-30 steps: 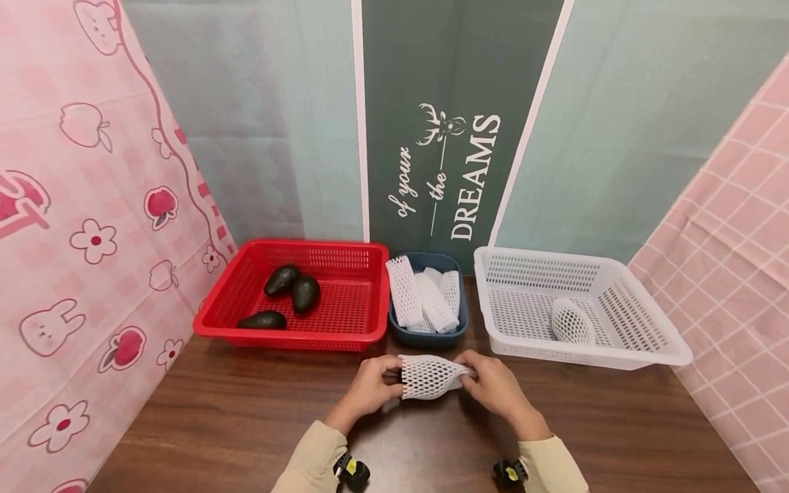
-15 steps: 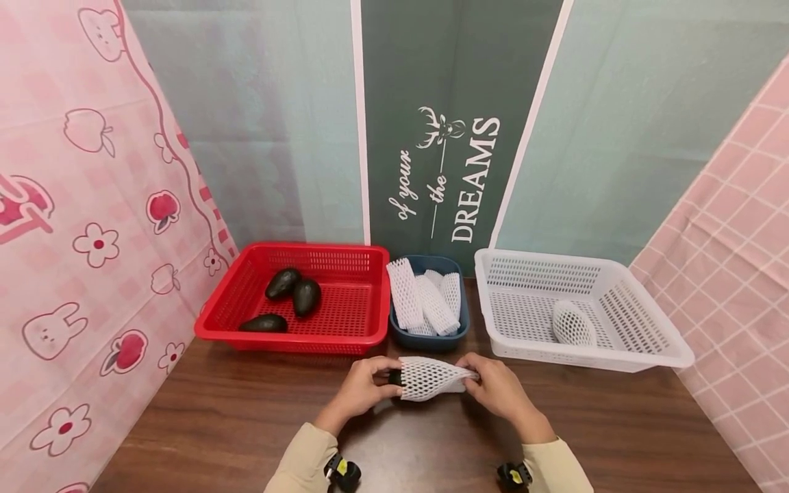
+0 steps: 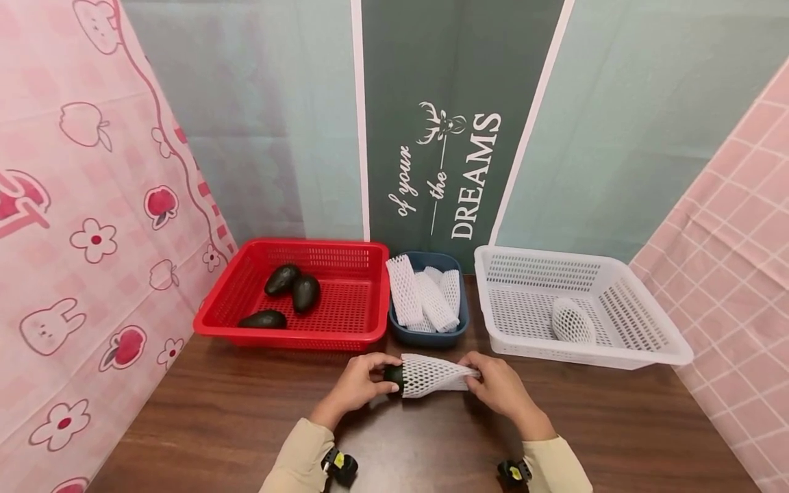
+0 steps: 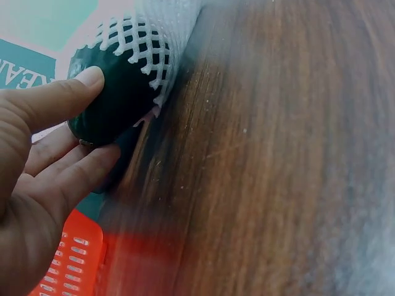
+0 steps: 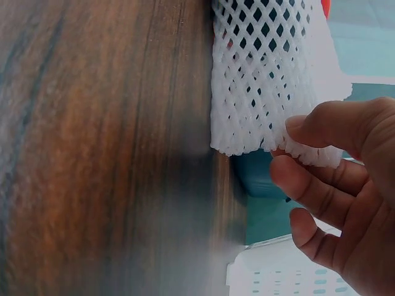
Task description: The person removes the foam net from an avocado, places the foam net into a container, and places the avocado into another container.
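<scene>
Between the two hands, a dark green avocado point(image 4: 111, 95) sits partly inside a white foam net sleeve point(image 3: 431, 376), its bare end sticking out on the left. The left hand point(image 3: 359, 385) holds that bare end, thumb on one side and fingers on the other, as the left wrist view shows. At the sleeve's flattened far end, the right hand point(image 3: 498, 385) pinches the edge between thumb and fingers. In the right wrist view the netting point(image 5: 259, 74) is stretched over the dark fruit farther up.
A red basket point(image 3: 296, 337) with 3 avocados point(image 3: 305, 294) stands at the back left. Behind the hands is a blue bin point(image 3: 430, 337) of several foam sleeves point(image 3: 436, 301). At the right, a white basket point(image 3: 585, 355) holds one netted fruit point(image 3: 572, 320).
The left hand has drawn slightly left, and more of the avocado's dark end shows outside the sleeve. The right hand keeps its pinch, having shifted slightly right.
</scene>
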The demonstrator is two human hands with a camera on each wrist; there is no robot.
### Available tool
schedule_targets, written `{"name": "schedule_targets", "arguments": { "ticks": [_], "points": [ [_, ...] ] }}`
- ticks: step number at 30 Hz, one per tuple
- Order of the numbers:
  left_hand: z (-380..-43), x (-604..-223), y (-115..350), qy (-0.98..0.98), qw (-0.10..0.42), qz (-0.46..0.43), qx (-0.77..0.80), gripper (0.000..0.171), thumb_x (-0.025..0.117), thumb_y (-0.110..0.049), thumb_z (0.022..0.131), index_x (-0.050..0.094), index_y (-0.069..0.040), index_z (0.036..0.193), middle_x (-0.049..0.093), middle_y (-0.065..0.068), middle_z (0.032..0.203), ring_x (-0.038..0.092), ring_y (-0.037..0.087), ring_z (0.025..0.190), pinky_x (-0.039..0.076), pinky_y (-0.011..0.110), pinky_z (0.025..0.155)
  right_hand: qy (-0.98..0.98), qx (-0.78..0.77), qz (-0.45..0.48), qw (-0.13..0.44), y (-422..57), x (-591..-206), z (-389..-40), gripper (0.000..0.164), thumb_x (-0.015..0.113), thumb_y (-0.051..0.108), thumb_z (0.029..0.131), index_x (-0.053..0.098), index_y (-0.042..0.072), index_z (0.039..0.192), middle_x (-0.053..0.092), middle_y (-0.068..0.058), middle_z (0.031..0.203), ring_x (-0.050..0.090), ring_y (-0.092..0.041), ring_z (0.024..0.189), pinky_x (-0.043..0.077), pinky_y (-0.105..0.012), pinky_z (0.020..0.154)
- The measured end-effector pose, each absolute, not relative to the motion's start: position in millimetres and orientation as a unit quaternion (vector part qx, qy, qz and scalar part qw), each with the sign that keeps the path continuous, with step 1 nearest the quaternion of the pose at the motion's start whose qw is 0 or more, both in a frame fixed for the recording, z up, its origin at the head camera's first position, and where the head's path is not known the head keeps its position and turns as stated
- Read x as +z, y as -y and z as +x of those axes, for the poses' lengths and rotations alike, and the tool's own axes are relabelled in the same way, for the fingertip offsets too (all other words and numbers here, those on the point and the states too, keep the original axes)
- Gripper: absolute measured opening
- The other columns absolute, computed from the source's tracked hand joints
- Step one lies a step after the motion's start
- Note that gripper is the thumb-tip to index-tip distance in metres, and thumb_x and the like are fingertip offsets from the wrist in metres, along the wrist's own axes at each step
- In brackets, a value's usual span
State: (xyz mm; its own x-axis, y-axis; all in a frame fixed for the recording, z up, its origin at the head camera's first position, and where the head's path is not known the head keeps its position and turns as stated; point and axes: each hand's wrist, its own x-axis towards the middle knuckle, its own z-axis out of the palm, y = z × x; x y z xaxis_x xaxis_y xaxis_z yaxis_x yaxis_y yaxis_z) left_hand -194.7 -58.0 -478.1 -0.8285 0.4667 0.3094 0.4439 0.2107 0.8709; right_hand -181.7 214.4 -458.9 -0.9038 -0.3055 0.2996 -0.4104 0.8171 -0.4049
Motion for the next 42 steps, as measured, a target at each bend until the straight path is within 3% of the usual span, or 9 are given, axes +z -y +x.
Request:
{"name": "schedule_targets", "arguments": {
  "ticks": [4,9,14,25,30,36,42],
  "points": [
    [-200,-486,59,-0.786,0.018,0.288,0.547,0.036,0.072,-0.001,0.066,0.062,-0.007,0.099,0.059,0.003,0.099,0.056,0.013,0.088,0.046,0.025,0.069,0.946,0.237,0.191,0.114,-214,-458,-182,0.023,0.067,0.007,0.067,0.057,0.022,0.080,0.053,0.013,0.072,0.044,-0.005,0.058,0.037,-0.024,0.052],
    [-199,-486,59,-0.794,0.008,0.287,0.536,0.037,0.073,-0.002,0.065,0.062,-0.007,0.099,0.059,0.004,0.098,0.057,0.016,0.087,0.046,0.026,0.070,0.946,0.238,0.190,0.107,-213,-456,-181,0.023,0.068,0.007,0.066,0.058,0.021,0.080,0.053,0.012,0.073,0.045,-0.006,0.061,0.038,-0.026,0.054],
    [-199,-483,61,-0.809,-0.026,0.275,0.519,0.038,0.075,-0.005,0.061,0.062,-0.007,0.097,0.061,0.006,0.094,0.057,0.022,0.086,0.045,0.032,0.074,0.943,0.234,0.210,0.111,-210,-453,-183,0.026,0.070,0.009,0.064,0.059,0.016,0.086,0.055,0.009,0.082,0.049,-0.010,0.076,0.040,-0.031,0.064],
    [-203,-485,56,-0.783,0.025,0.247,0.570,0.043,0.077,-0.011,0.061,0.061,-0.005,0.100,0.060,0.006,0.094,0.057,0.020,0.085,0.046,0.027,0.070,0.925,0.257,0.263,0.098,-198,-448,-184,0.035,0.071,0.012,0.064,0.058,0.012,0.097,0.055,0.005,0.094,0.049,-0.014,0.093,0.040,-0.035,0.077],
    [-201,-483,52,-0.805,0.014,0.241,0.542,0.046,0.078,-0.016,0.059,0.061,-0.006,0.100,0.061,0.004,0.094,0.058,0.017,0.082,0.046,0.029,0.070,0.919,0.262,0.276,0.100,-194,-449,-186,0.031,0.069,0.009,0.066,0.058,0.012,0.095,0.056,0.006,0.090,0.051,-0.010,0.085,0.042,-0.032,0.073],
    [-189,-462,49,-0.793,0.009,0.252,0.554,0.041,0.075,-0.002,0.060,0.059,0.003,0.098,0.060,0.015,0.093,0.059,0.030,0.078,0.045,0.043,0.069,0.916,0.276,0.273,0.097,-191,-453,-187,0.022,0.067,0.006,0.069,0.059,0.016,0.087,0.056,0.009,0.077,0.051,-0.004,0.069,0.043,-0.026,0.061],
    [-183,-453,49,-0.793,0.011,0.256,0.552,0.040,0.074,0.000,0.062,0.058,0.006,0.098,0.060,0.018,0.092,0.059,0.031,0.078,0.045,0.042,0.069,0.914,0.279,0.272,0.112,-190,-455,-188,0.022,0.068,0.006,0.068,0.058,0.018,0.084,0.054,0.011,0.073,0.048,-0.002,0.063,0.041,-0.024,0.057]
  ]
}}
